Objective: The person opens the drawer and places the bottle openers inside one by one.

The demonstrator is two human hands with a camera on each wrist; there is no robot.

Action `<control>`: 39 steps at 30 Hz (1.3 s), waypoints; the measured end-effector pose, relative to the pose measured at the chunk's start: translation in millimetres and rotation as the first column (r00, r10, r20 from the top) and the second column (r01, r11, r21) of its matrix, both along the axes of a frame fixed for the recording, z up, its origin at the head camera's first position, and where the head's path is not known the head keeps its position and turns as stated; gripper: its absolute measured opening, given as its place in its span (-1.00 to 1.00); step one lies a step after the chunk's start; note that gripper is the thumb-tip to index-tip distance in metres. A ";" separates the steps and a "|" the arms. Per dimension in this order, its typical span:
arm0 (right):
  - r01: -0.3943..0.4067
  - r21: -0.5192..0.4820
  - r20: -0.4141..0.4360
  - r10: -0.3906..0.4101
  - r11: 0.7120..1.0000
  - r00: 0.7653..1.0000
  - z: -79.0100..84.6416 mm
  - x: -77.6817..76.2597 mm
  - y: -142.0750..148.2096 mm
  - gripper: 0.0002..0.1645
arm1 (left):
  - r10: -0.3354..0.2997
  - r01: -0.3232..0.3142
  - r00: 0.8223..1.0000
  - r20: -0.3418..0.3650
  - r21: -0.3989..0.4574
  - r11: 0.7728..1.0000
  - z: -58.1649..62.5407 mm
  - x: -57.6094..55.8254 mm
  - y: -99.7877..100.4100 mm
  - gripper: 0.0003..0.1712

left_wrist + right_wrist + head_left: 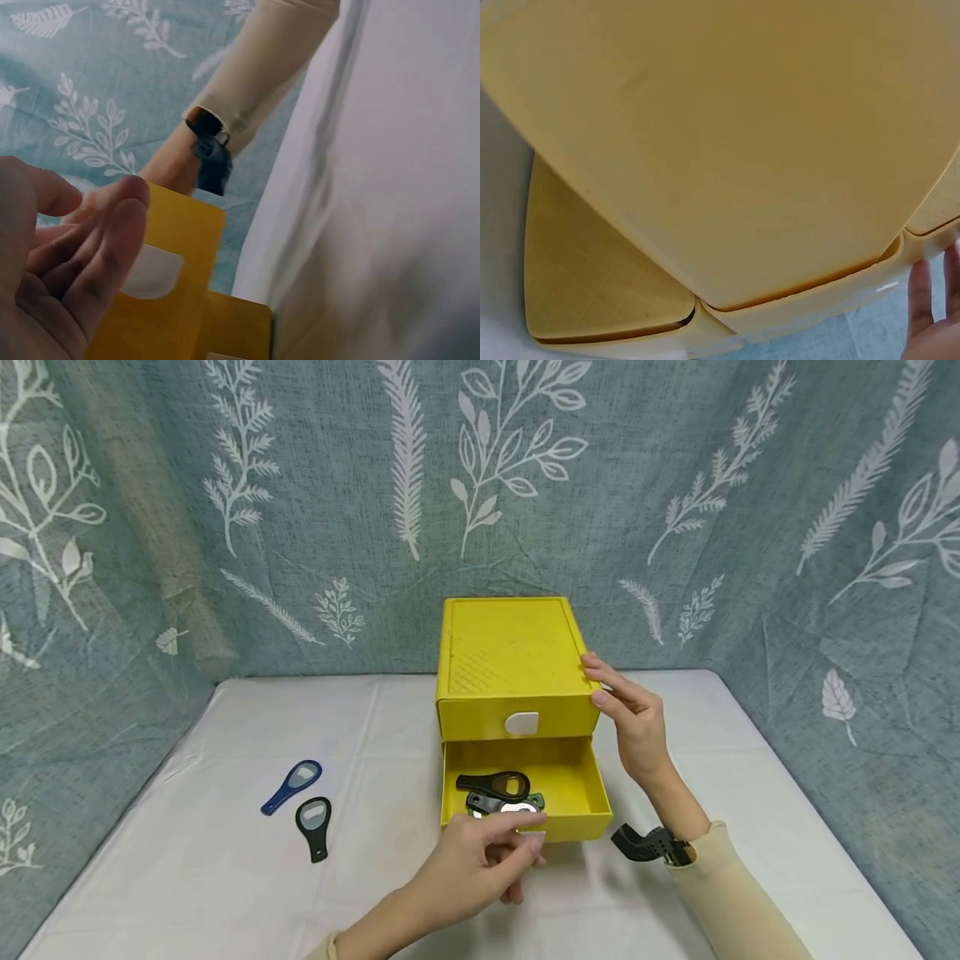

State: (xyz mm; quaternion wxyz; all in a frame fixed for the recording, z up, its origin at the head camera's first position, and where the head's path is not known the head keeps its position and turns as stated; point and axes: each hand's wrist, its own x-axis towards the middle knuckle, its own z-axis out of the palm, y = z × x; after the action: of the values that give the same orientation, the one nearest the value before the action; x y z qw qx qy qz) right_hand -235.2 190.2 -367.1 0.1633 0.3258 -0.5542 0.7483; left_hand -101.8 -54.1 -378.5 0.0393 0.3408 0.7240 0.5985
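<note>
A yellow drawer cabinet (513, 643) stands on the table with one drawer (573, 827) pulled out below its shut top drawer. Inside lie a black bottle opener (491, 783) and a few more pieces, partly covered by one another. My left hand (480, 860) is at the drawer's front, index finger stretched along the rim, thumb beside the white handle (154, 271). That handle shows uncovered past the thumb in the left wrist view. My right hand (633, 718) rests its fingers on the cabinet's right top edge; some fingertips (920, 289) touch the yellow edge.
On the table's left side lie a blue bottle opener (291, 787) and a black-handled bottle opener (315, 828). A patterned curtain (322, 510) hangs behind the white-covered table (390, 735). The right wrist wears a black camera mount (652, 843).
</note>
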 end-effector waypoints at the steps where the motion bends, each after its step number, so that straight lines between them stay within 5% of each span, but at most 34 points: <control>1: 0.000 0.001 -0.003 0.000 1.000 1.000 0.6 0.0 -0.2 -0.65 | 0.009 -0.009 1.000 0.017 -0.021 1.000 -1.2 0.5 -0.5 -0.68; 8: 0.001 0.005 -0.003 -0.001 1.000 1.000 2.6 0.2 -0.9 -0.65 | 0.046 -0.035 0.994 0.100 -0.110 0.993 -5.4 1.0 -5.2 -0.73; 21: 0.017 0.008 0.003 -0.017 1.000 1.000 1.8 0.9 -1.1 -0.65 | 0.117 -0.114 0.993 -0.003 -0.268 0.957 -3.0 1.5 -7.3 -0.72; 39: 0.021 0.005 0.018 -0.021 1.000 1.000 1.7 1.3 -1.3 -0.64 | 0.129 -0.156 0.983 -0.128 -0.234 0.960 -14.8 -5.8 -9.3 -0.66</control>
State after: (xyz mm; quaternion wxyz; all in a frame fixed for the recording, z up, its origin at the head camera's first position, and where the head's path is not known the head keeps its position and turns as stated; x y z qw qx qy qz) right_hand -233.9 189.0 -365.4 0.1654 0.3135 -0.5609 0.7482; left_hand -107.6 -63.3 -393.3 -0.0032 0.3135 0.8154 0.4866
